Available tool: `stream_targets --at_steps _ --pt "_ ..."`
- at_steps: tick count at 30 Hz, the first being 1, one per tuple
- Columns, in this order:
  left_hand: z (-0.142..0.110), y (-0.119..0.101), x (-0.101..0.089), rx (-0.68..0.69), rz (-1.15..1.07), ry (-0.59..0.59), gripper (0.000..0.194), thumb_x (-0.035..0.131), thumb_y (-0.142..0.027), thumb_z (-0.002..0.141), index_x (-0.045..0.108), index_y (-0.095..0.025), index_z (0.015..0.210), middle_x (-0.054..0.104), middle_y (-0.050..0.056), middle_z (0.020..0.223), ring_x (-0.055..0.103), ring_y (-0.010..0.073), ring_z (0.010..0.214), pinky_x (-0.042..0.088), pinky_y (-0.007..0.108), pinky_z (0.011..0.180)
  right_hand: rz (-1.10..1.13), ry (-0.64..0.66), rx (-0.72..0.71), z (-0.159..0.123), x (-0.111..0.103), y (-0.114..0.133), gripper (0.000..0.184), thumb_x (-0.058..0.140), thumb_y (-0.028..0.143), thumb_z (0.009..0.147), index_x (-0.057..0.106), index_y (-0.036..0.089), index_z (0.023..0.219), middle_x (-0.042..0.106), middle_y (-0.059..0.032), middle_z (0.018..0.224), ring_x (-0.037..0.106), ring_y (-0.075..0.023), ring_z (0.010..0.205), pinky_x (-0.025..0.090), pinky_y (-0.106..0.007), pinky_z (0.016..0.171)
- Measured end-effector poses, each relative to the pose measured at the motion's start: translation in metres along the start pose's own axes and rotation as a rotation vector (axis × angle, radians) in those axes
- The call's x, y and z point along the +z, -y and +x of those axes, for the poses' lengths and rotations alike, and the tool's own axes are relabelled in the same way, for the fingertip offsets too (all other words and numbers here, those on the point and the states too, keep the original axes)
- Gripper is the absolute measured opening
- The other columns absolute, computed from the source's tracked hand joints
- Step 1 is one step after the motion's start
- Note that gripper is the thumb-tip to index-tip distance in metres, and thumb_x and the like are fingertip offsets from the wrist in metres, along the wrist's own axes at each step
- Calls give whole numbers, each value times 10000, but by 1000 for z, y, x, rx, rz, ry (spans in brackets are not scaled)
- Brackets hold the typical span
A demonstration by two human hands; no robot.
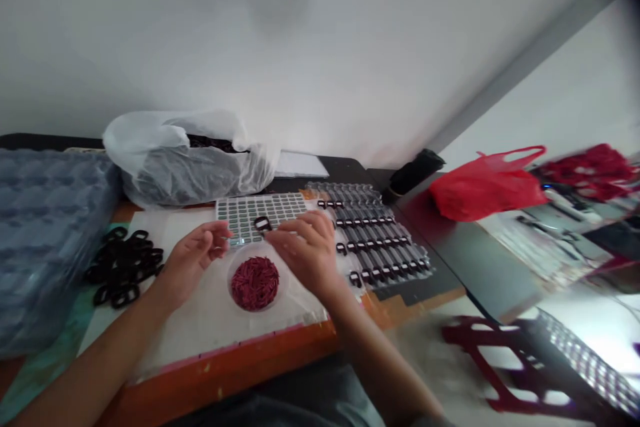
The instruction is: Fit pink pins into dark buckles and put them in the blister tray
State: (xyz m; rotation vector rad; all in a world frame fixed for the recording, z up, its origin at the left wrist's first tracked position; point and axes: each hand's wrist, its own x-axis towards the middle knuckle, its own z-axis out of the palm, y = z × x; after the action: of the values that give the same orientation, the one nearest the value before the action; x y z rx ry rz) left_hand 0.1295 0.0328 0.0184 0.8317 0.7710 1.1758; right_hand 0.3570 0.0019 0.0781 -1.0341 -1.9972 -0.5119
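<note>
The right hand (pixel 306 252) arches palm-down, fingers loosely curled, its fingertips (pixel 277 233) at a black oblong plastic ring (pixel 263 223) lying at its 10 o'clock; whether they grip it cannot be told. The ring rests on a grey cell tray (pixel 218 213), long axis running 9-to-3. The open, empty left hand (pixel 197 253) lies farther off, beside a clear bowl (pixel 235 300) of maroon pieces.

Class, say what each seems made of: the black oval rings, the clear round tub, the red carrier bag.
The black oval rings look like matte moulded plastic or rubber, being identical. The clear round tub seems thin plastic, as red pieces show through. The red carrier bag looks like thin, shiny, creased polythene.
</note>
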Motion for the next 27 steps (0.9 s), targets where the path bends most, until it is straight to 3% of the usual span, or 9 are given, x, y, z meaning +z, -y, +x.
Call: stream_targets --at_steps 3,7,11,14,18,27 --pt "3 -3 -2 17 1 -82 365 807 -497 682 766 -222 919 712 51 851 597 159 734 503 252 648 -110 71 127 -20 -17 -65 97 651 273 903 739 286 867 732 27 848 583 -151 842 398 -311 876" --pt "4 -8 -1 2 -24 -151 408 837 -518 621 755 -195 856 698 36 773 596 159 705 508 244 616 -329 302 348 -59 -39 -164 213 546 295 946 749 236 923 740 -24 912 597 -178 909 390 -311 884" --pt "5 -12 1 -29 -44 -217 512 898 -527 472 744 -162 796 692 26 717 596 147 654 513 223 568 -386 417 362 -87 -48 -225 201 565 261 909 759 222 874 745 -36 887 585 -192 893 361 -318 892" --pt "7 -15 1 -51 -64 -247 470 899 -482 475 739 -155 773 694 27 707 605 145 636 524 219 556 -411 471 368 -96 -44 -244 192 575 263 898 762 224 877 747 -35 887 577 -196 894 343 -314 882" --pt "8 -19 0 -64 -97 -275 269 808 -369 631 726 -150 763 689 33 705 611 143 627 529 215 548 -441 526 388 -97 -30 -256 187 584 265 884 766 220 883 748 -47 877 571 -204 888 325 -312 855" --pt "9 -23 -4 -71 -89 -317 123 666 -279 771 708 -164 777 669 49 726 589 148 653 510 219 571 -457 617 378 -93 -20 -261 207 577 244 862 780 228 897 753 -54 912 575 -201 940 305 -314 923"
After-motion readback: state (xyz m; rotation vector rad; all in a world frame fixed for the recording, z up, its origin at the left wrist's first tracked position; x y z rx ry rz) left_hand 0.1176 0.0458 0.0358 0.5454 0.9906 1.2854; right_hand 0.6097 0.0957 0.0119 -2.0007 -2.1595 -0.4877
